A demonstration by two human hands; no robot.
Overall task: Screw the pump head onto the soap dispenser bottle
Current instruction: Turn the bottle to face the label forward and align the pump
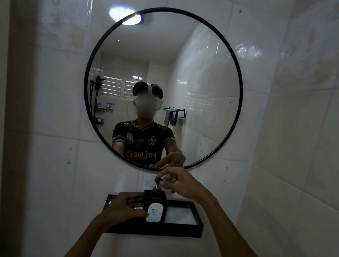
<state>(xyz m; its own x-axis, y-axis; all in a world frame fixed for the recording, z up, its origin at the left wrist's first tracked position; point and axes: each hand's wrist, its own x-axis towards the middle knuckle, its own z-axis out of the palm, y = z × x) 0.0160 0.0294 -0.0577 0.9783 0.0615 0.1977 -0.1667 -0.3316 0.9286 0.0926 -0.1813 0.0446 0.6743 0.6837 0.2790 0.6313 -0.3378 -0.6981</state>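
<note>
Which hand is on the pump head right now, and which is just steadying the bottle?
The right hand pinches the pump head; the left hand wraps the bottle lower down.

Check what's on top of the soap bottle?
The pump head sits in the neck of the soap bottle, pinched by the right hand. The left hand steadies the bottle. Thread engagement is hidden.
</note>
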